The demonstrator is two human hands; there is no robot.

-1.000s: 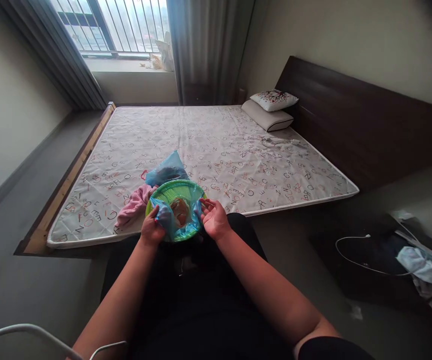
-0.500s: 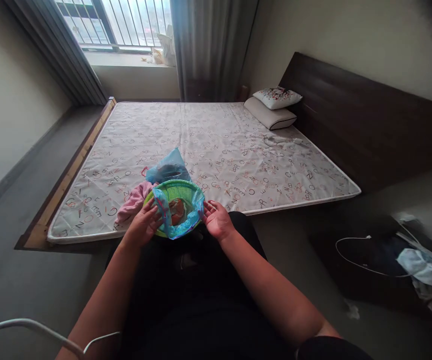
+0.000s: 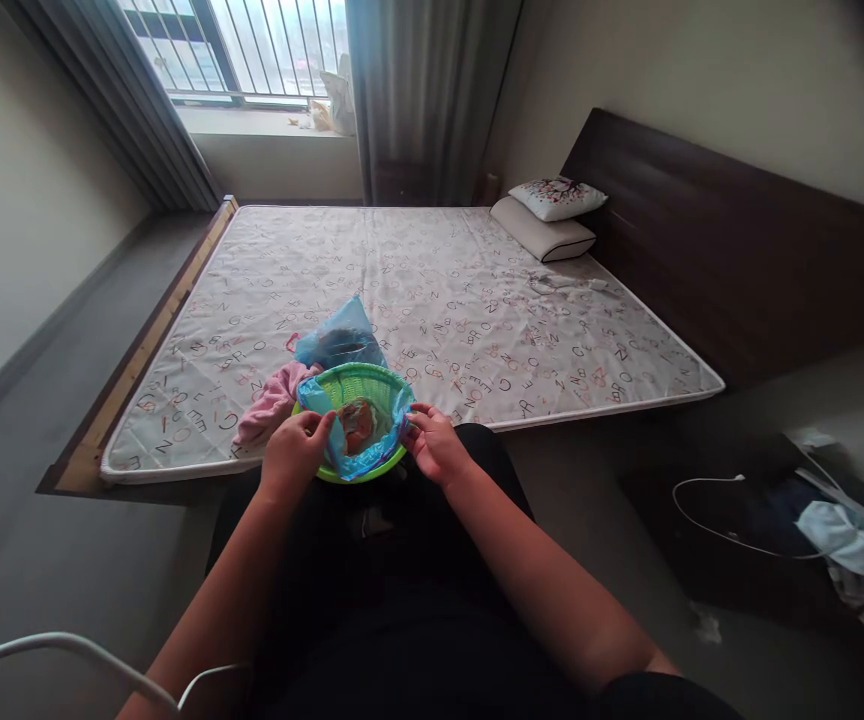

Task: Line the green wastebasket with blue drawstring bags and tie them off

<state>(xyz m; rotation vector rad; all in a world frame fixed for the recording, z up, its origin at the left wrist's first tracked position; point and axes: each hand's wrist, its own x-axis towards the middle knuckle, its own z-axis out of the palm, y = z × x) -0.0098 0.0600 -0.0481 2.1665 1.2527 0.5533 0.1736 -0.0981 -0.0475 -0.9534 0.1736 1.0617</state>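
Note:
A green plastic basket (image 3: 349,377) stands between my hands, close to the bed's near edge. Inside it sits a blue plastic bag (image 3: 361,465) whose top is spread along part of the rim. Crumpled brownish-orange contents (image 3: 358,425) lie in the bag; I cannot make out what they are. My left hand (image 3: 295,450) pinches the bag's edge at the left of the basket. At the right rim, my right hand (image 3: 432,440) has its fingers closed on the bag's edge.
Behind the basket, a blue bag (image 3: 342,340) with something dark inside and a pink cloth (image 3: 274,405) lie on the mattress (image 3: 417,270). Two pillows (image 3: 552,225) rest by the headboard (image 3: 702,210). A low dark table (image 3: 672,560) with a white cable stands at right.
My left hand has gone from spread fingers beside the basket to a pinch on the bag's edge. The right hand's fingers have closed in on the bag at the rim.

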